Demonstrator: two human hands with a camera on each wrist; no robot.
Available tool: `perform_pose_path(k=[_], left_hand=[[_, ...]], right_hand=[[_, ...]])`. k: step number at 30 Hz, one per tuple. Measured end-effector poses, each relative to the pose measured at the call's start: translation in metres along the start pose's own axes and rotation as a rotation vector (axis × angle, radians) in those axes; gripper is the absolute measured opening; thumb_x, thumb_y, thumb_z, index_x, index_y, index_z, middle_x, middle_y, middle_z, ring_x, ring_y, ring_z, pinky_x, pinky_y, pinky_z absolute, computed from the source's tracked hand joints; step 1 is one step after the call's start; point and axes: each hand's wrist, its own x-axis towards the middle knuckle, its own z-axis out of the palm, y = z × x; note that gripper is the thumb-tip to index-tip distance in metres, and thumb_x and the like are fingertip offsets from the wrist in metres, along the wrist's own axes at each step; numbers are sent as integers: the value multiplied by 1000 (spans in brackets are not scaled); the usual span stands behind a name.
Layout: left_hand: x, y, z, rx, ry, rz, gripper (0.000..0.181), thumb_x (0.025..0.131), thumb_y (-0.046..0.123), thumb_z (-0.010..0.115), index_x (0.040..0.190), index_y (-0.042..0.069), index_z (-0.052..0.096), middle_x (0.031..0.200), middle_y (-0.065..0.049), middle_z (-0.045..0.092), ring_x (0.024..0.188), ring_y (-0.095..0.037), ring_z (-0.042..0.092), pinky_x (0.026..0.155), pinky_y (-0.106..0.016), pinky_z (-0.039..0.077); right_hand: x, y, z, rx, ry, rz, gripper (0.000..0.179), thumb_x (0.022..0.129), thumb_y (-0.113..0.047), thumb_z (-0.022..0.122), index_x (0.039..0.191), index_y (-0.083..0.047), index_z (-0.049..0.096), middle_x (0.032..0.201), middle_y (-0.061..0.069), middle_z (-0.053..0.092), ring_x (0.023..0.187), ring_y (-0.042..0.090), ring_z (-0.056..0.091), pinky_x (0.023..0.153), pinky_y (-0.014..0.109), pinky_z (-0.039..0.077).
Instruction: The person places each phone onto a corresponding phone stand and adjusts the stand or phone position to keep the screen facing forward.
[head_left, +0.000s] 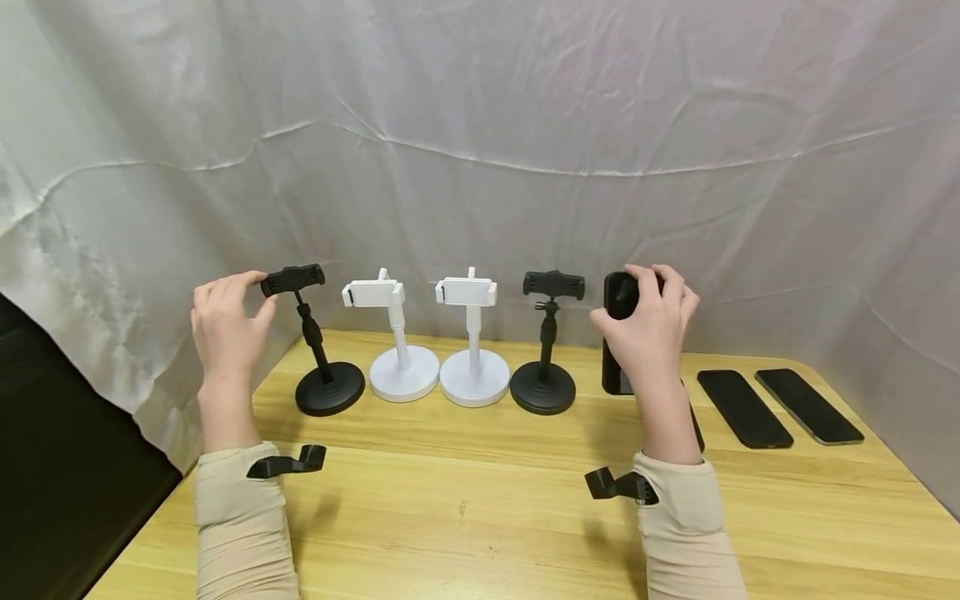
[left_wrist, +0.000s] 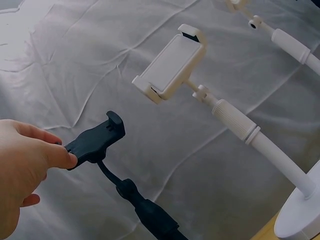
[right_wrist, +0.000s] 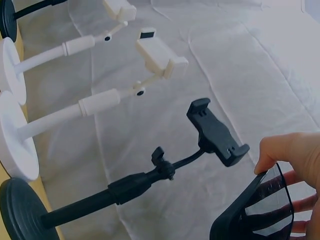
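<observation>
While the left hand (head_left: 228, 325) pinches the leftmost black phone clamp (head_left: 294, 279) by its outer end, the right hand (head_left: 652, 321) grips a black smartphone (head_left: 615, 371), upright beside the right-hand black stand (head_left: 543, 387). The phone looks stiff, light, slick and breakable — best held by its edges. Curtain (head_left: 480, 100) behind; room lies nearer, over the wood-grain tabletop (head_left: 450, 500).

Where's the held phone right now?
In the head view, the held phone is in the right hand's grip, right of centre, between the rightmost black stand and the two phones lying at far right.
</observation>
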Motion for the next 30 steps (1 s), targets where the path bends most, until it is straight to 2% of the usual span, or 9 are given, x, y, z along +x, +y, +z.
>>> perform_pose_path(k=[16,30], left_hand=[[0,-3,2,2,5,5,29,88,11,71,116,7,67,123,-17,66,115,-39,48,93,-57,36],[1,-4,2,-20,-3,-28,29,88,13,71,116,9,69,123,-16,66,116,-37,47,95,-57,35]], right_hand=[[-13,-21,4,40,41,-142,54,74,-15,68,127,-10,59,143,18,40,129,42,28,97,57,36],[-28,-42,14,48,20,-260,53,75,-15,71,127,-12,58,142,17,40,128,41,30,95,57,40]])
